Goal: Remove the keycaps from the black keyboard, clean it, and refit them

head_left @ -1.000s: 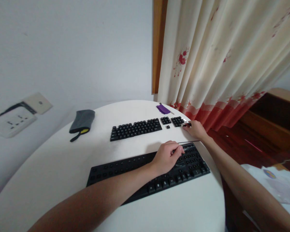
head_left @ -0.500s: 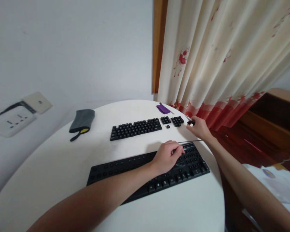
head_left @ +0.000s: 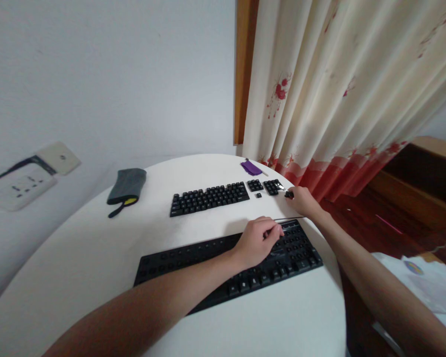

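Observation:
My left hand (head_left: 258,241) rests on the right part of a black keyboard (head_left: 211,300), with its fingers curled in. Whether the curled fingers pinch something small is hidden. Along the keyboard's upper left, keycaps are off and small stems show. Beyond the far right corner, my right hand (head_left: 301,200) is closed on a small tool with a pale metal tip, which looks like a keycap puller (head_left: 281,187). A small black piece (head_left: 289,194) sits at its fingertips. Just left of it lies a block of loose keycaps (head_left: 272,187).
Loose keycaps (head_left: 210,199) lie in rows behind the keyboard, with a smaller group (head_left: 254,185) and one single keycap (head_left: 258,195) beside them. A purple cloth (head_left: 250,167) lies at the back, a grey pouch (head_left: 128,186) at left. The round white table (head_left: 301,312) ends at right.
My right hand has moved slightly left and down with the tool, whose tip now reaches over the right-hand block of keycaps. My left hand and the keyboard have stayed put.

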{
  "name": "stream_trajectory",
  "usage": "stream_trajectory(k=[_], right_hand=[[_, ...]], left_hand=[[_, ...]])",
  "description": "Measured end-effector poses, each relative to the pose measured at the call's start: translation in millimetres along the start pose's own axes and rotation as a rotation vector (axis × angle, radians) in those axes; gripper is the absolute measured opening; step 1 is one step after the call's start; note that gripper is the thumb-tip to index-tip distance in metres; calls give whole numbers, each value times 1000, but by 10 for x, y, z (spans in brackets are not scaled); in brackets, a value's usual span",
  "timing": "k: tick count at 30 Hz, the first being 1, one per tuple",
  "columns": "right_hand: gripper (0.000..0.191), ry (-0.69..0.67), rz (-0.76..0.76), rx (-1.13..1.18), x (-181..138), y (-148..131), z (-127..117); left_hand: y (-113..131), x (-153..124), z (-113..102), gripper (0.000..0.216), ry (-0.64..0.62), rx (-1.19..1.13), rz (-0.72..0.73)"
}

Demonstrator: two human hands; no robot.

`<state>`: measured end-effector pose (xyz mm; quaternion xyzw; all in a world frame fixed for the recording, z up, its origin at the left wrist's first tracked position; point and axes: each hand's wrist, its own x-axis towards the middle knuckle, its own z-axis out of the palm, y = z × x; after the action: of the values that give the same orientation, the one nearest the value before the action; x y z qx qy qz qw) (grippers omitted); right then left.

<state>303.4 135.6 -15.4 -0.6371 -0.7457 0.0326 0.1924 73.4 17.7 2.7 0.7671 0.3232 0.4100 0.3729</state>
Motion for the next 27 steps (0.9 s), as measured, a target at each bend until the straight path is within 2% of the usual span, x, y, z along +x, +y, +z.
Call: stream_trajectory(k=[4,8,12,27], right_hand=[[8,-8,13,-9,15,-25,-5],[13,37,35,10,4,-47,-43],[9,70,37,52,-17,-59,-52],[14,-105,88,-75,24,12,20]], left_hand=[[3,4,0,30,4,-3,2],[15,4,-3,30,-1,1,-1],[23,2,-5,30,-6,4,1],[6,7,5,29,-5,5,19]])
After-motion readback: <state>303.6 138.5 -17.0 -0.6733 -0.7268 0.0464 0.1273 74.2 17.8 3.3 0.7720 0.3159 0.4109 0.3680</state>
